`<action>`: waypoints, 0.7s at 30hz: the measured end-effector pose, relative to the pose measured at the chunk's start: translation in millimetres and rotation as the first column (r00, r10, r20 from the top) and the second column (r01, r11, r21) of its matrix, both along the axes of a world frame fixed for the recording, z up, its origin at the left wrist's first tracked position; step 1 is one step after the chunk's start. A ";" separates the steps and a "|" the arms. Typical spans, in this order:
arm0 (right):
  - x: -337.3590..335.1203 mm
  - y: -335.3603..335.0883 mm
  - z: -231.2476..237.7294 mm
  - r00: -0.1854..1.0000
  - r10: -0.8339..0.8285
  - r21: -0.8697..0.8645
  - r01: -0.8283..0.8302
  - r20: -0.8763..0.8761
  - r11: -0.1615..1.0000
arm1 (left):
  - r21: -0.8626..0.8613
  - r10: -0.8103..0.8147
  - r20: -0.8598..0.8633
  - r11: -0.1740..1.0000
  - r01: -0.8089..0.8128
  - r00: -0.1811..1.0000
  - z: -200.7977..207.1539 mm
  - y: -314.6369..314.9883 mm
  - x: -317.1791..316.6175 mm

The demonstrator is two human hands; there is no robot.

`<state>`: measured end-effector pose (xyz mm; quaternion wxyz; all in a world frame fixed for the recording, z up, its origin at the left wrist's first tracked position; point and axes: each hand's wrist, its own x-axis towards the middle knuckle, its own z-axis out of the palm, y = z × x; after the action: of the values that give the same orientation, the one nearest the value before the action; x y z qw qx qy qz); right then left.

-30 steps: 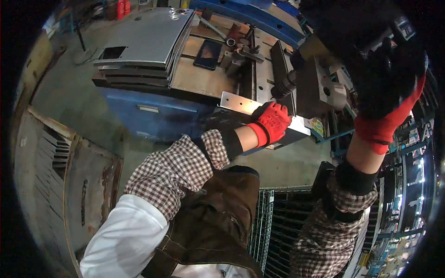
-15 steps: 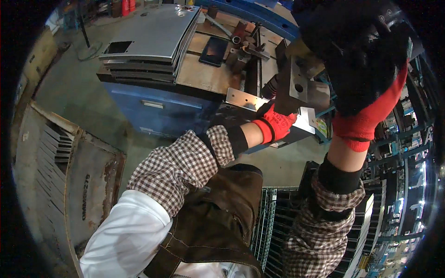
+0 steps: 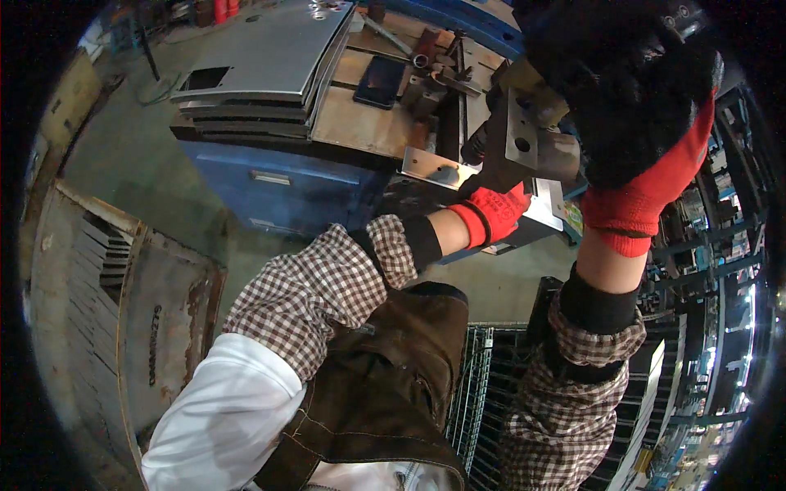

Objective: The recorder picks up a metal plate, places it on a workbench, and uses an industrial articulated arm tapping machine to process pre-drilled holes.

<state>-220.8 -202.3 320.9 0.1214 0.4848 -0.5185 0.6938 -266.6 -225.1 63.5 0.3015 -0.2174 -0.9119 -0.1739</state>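
My left hand (image 3: pixel 494 214), in a red glove, is closed on a flat shiny metal plate (image 3: pixel 432 168) at the near edge of the workbench (image 3: pixel 360 123). My right hand (image 3: pixel 634 114), in a black and red glove, is raised close to the camera and grips a thick grey metal block with a round hole (image 3: pixel 530 141). The block hangs just above the plate and my left hand. A dark part between the block and my left fingers is partly hidden.
A stack of curved grey sheet panels (image 3: pixel 262 57) lies on the bench above a blue cabinet (image 3: pixel 286 184). A dark flat device (image 3: pixel 381 82) and loose tools sit beside it. A rusty metal bin (image 3: pixel 139 303) stands at left; a wire mesh crate (image 3: pixel 483 393) is below.
My right hand with the block has shifted a little left, closer over my left hand. My left hand stays on the plate. The view has tilted slightly.
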 end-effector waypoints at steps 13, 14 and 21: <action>-4.0 5.2 2.6 0.026 -0.507 -0.265 0.829 -0.861 0.492 | -0.079 -0.008 0.014 0.997 0.009 1.000 11.4 -4.7 5.6; -3.2 4.7 -1.9 0.251 -0.563 -0.168 0.792 -0.787 0.587 | -0.072 -0.022 0.052 0.997 0.026 0.998 10.7 -4.8 3.7; -1.8 7.4 -14.9 0.491 -0.578 -0.054 0.730 -0.651 0.681 | -0.127 -0.020 0.102 0.991 0.033 0.995 6.8 0.1 -4.2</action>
<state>-222.7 -194.9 306.1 0.4838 0.4591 -0.6690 0.3281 -270.8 -224.9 70.3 0.2380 -0.2393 -0.9324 -0.1293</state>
